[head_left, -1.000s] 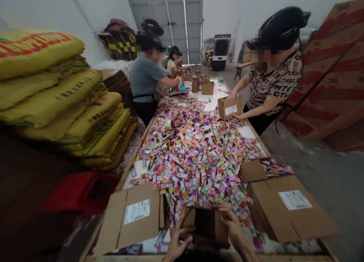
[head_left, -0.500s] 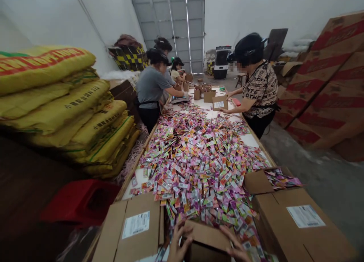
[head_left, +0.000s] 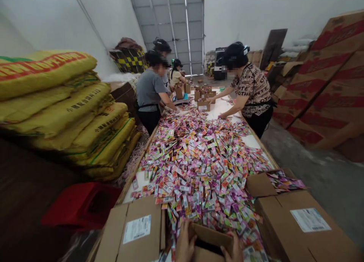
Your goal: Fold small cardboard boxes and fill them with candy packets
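The small open carton [head_left: 210, 241] sits at the near edge of the table [head_left: 250, 140], between my two hands, its mouth facing up and its rear flap raised toward the heap of sachets. My left hand [head_left: 184, 247] grips its left wall with the fingers curled over the rim; my right hand [head_left: 231, 250] presses flat against its right wall. The hands are apart, one on each side, clamped on the carton.

Handling, as I judge it: the carton is thin corrugated board, light, stiff along the folds but easily crushed at the open flaps. Hold it by the side walls low down, not by the flaps. The interior is dark, so I cannot tell what it holds.

Directly beyond the carton lies the heap of small coloured sachets [head_left: 199, 159], covering the middle of the table. These look light, slick and loose, likely to slide.

A closed labelled box [head_left: 136, 231] lies at the near left corner. A larger labelled box [head_left: 301, 228] occupies the near right corner, its flap holding more sachets.

Along the far edges, other people [head_left: 250, 91] work with further small cartons [head_left: 203, 104].
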A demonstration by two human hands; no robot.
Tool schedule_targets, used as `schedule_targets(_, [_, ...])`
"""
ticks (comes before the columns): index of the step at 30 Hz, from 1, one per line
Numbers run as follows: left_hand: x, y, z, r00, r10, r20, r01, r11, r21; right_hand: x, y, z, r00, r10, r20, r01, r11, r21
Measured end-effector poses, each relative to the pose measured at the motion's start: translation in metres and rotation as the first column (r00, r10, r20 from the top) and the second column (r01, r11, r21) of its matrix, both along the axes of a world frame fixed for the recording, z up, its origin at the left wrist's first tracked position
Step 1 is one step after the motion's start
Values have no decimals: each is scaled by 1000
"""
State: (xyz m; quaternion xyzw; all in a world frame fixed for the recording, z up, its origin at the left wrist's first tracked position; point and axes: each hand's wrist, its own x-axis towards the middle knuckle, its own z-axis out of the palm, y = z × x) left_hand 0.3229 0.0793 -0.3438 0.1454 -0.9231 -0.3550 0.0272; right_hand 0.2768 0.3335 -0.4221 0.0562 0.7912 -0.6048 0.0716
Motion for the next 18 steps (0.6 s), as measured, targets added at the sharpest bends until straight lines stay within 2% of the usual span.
schedule_targets(2, [2, 1, 5, 1000, -19, 10, 20, 994, -111, -1, 2, -5, 1000, 2, -13, -2, 1000, -1])
schedule_targets(4, [4, 0, 18, 996, -93, 0, 90, 958, -272, 1, 4, -3, 1000, 26, 13, -26, 1000, -13])
schedule_targets(6, [4, -2, 37, 958, -285, 21, 271, 881, -389, 5, 4, 3, 996, 62, 56, -60, 997, -44])
schedule_targets(7, [4, -3, 48, 909, -414, 57, 399, 822, -406, 7, 4, 7, 996, 64, 67, -60, 997, -55])
schedule_targets(9, [0, -5, 70, 754, -642, 134, 640, 676, -365, 10, 3, 16, 998, 27, 62, -24, 999, -46])
schedule_targets(10, [-3, -5, 80, 676, -720, 159, 724, 607, -328, 12, 1, 20, 999, 4, 53, -3, 1000, -31])
schedule_targets(12, [-9, -6, 94, 578, -798, 172, 807, 528, -265, 14, -2, 26, 999, -14, 43, 14, 1000, 1])
schedule_targets(14, [-16, -3, 103, 538, -825, 171, 838, 502, -215, 14, -5, 30, 999, 2, 53, -2, 1000, 14])
schedule_targets(18, [-28, 11, 108, 522, -818, 241, 853, 502, -143, 14, -9, 36, 998, 1, 57, -3, 1000, 31])
